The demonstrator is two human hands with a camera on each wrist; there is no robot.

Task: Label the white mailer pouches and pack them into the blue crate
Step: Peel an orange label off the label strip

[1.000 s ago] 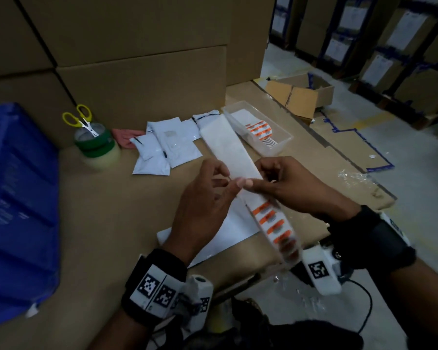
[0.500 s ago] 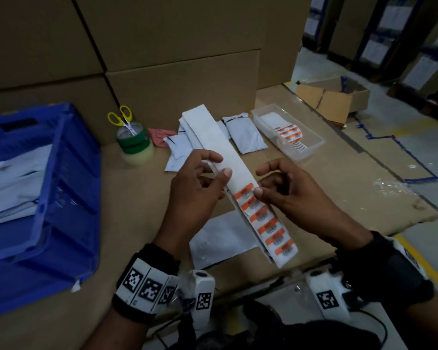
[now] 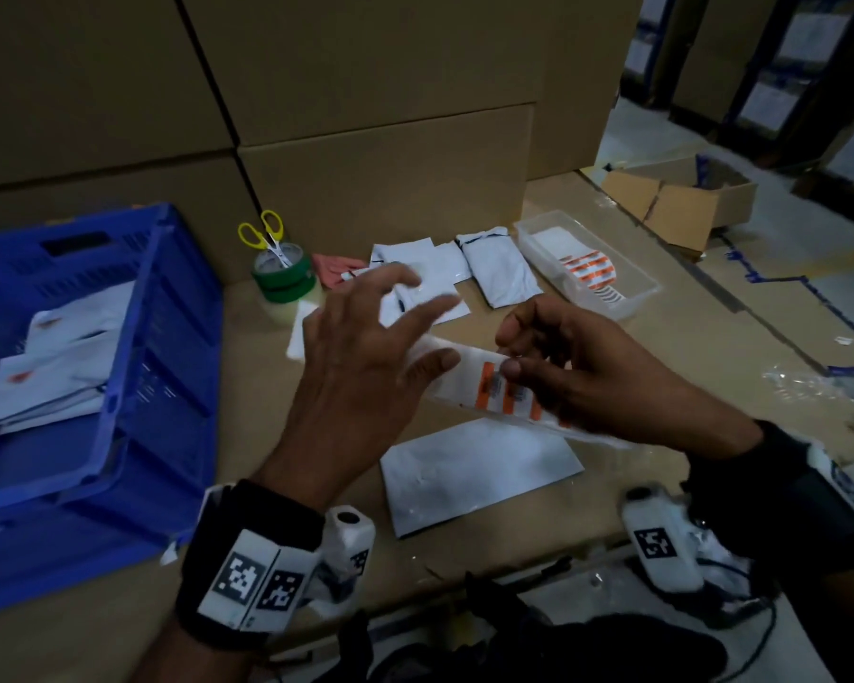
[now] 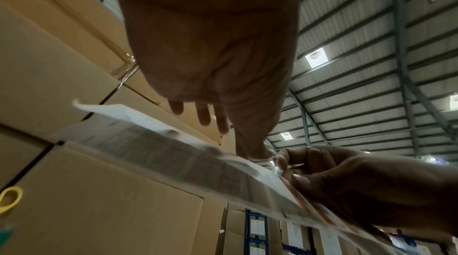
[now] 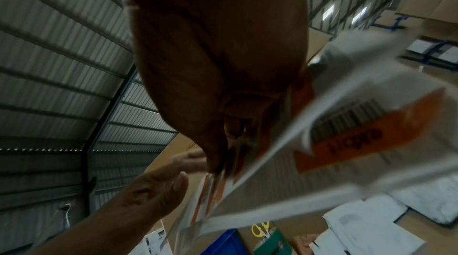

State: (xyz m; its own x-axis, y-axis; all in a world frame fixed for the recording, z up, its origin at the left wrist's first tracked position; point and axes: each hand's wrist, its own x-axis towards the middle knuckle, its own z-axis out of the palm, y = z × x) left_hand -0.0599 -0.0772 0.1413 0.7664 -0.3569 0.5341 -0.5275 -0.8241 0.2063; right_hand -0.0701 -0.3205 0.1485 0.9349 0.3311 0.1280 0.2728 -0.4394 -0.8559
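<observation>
Overhead, ribbed roof; cardboard tabletop (image 3: 277, 495). Right hand (image 3: 578, 382) pinches label strip (image 3: 469, 377) (left hand (image 3: 356, 367) splayed).

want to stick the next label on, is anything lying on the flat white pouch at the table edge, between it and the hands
Nothing lies on the flat white pouch. The label strip, held in the right hand, hangs over its far edge, with the open left hand beside it. Only the strip itself sits between the hands and the pouch.

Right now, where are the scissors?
In the head view the scissors stand blades-down in the green tape rolls at the back of the table, between the blue crate and the loose white pouches.
</observation>
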